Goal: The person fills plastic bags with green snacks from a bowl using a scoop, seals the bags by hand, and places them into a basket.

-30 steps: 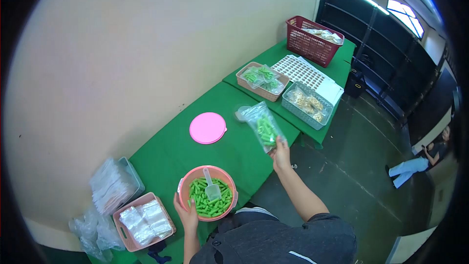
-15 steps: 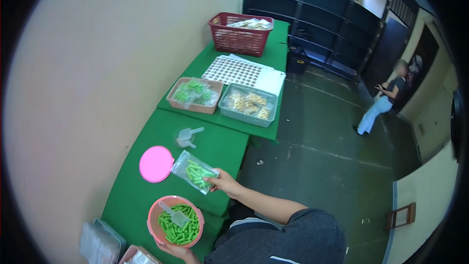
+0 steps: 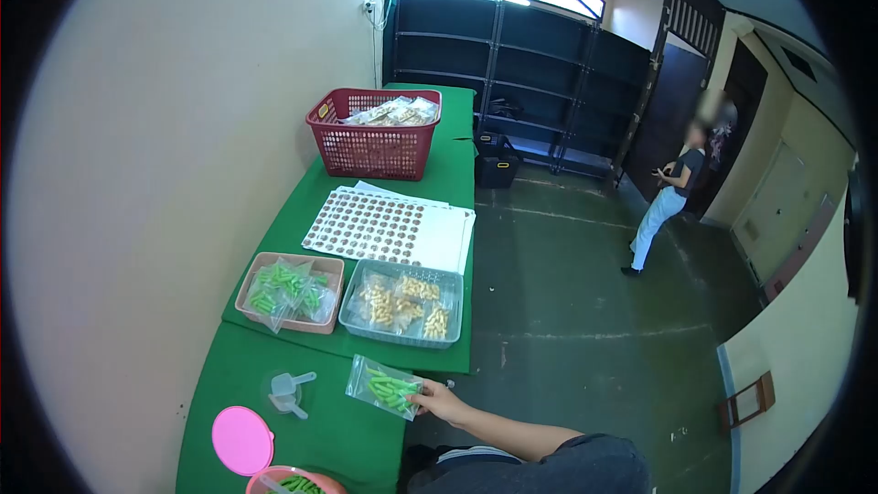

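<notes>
My right hand (image 3: 441,401) grips a clear plastic bag (image 3: 368,381) with green stick-shaped pieces inside, over the right edge of the green-covered table. Below it to the left, partly cut off by the frame, is a pink tub (image 3: 322,477) of the same green pieces (image 3: 297,486). Its round pink lid (image 3: 242,440) lies beside it. Clear scoops (image 3: 287,385) rest in a small dish above the lid. Past the bag stand a peach basket (image 3: 334,322) of bagged green pieces and a grey-green basket (image 3: 402,340) of bagged pale pieces. My left hand is out of frame.
A sheet of round stickers (image 3: 366,224) lies farther back on the table, before a dark red basket (image 3: 375,154) full of packets. The wall runs along the left. Across the floor stands a person (image 3: 666,197); a small wooden frame (image 3: 748,402) is at the right wall.
The view has tilted up and shifted, so the tub drops to the bottom edge. My left hand, which was at the tub's rim, has left the view. The bag is still in my right hand.
</notes>
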A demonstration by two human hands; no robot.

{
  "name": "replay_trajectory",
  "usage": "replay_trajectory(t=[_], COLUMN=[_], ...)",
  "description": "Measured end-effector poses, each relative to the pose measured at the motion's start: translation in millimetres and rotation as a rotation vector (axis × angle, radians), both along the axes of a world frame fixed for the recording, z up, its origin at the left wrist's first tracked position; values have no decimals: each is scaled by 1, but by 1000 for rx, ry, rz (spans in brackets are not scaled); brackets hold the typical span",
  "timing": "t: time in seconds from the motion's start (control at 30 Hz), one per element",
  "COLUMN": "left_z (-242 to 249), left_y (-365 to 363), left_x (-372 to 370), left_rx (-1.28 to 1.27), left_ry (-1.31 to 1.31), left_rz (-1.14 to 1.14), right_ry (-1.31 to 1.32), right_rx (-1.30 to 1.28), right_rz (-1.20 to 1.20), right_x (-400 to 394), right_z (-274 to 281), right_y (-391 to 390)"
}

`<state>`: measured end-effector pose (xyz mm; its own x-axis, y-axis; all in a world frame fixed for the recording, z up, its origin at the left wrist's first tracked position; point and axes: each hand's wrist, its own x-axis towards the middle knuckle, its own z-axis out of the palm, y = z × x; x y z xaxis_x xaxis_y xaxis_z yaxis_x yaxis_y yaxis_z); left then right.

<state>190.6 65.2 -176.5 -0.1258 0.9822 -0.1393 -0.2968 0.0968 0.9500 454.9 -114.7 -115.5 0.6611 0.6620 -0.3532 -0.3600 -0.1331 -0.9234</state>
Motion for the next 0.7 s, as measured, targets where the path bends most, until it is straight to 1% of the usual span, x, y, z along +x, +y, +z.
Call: replay_trajectory(t=[0.03,0.17,0.23,0.27,0.33,0.43,0.47,0.5,0.57,0.6,0.63,0.7], left_z=[-2,-3,-3,-4,-5,-4,-4,-3,-1,1,3,8], left_y=[-2,-21,-44,-54,-65,-64,-62,-60,-54,-47,-38,-17], left_x=[5,-10,-24,-26,-24,-19,-18,-19,-22,-25,-29,-35], left_rx=[-8,-41,-72,-85,-95,-91,-88,-86,-80,-73,-62,-41], left_ry=[18,105,150,164,176,195,205,220,256,277,299,342], left_rz=[10,165,268,318,404,488,503,514,521,515,506,481], right_ry=[-17,-73,-128,-129,-32,-7,16,18,119,11,20,-465], right_rx=[-9,153,104,102,223,280,306,314,244,100,112,-95], right_rz=[28,-138,-193,-141,-262,-204,-136,-125,-40,-143,-154,-256], right_x=[19,84,119,134,163,192,200,205,204,196,189,180], right_z=[0,-2,9,12,17,23,18,11,1,-6,-23,-68], right_y=[4,40,64,79,116,181,203,223,256,264,269,275])
